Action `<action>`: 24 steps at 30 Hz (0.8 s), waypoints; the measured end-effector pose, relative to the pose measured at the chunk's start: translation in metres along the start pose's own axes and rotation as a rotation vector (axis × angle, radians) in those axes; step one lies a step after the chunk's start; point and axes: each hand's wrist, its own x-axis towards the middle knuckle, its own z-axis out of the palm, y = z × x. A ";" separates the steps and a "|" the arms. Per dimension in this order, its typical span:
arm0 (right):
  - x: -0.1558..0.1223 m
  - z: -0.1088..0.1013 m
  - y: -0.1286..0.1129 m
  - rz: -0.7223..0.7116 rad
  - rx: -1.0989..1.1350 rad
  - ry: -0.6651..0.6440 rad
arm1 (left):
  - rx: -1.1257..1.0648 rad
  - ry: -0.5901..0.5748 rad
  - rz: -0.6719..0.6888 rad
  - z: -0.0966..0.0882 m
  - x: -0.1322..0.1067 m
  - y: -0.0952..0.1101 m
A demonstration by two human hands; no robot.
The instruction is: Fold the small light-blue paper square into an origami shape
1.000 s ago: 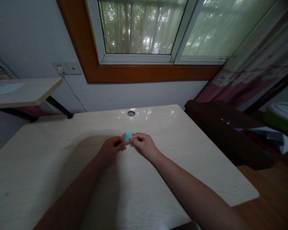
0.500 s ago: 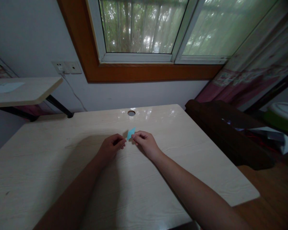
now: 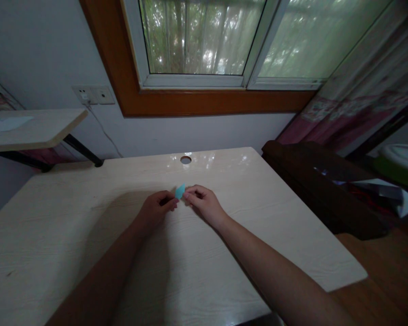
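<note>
A small light-blue piece of paper is held up between my two hands, above the pale wood-grain desk. My left hand pinches its lower left side between thumb and fingers. On the other side, my right hand has its thumb and forefinger closed at the paper's right edge. The fingertips of both hands are only a short gap apart. Whether the paper is folded is too small to tell.
A round cable hole is near the desk's back edge. At the left stands a raised shelf on black legs. A dark wooden piece of furniture is beyond the right edge. A dark object shows at the bottom.
The blue paper has shifted slightly left, toward my left hand, and its angle has changed. My left fingers now meet it; my right hand has moved a little left.
</note>
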 end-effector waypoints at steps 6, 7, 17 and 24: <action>-0.002 0.003 0.001 -0.099 0.005 0.038 | -0.052 0.027 -0.030 0.001 0.000 -0.002; -0.002 0.004 0.003 -0.114 -0.012 0.036 | -0.044 0.022 -0.027 0.001 0.000 -0.001; 0.000 0.004 0.011 -0.123 0.004 -0.031 | 0.131 -0.037 0.037 0.002 -0.001 0.004; -0.002 0.003 0.009 -0.118 0.001 -0.060 | 0.158 -0.042 0.053 0.001 0.000 0.001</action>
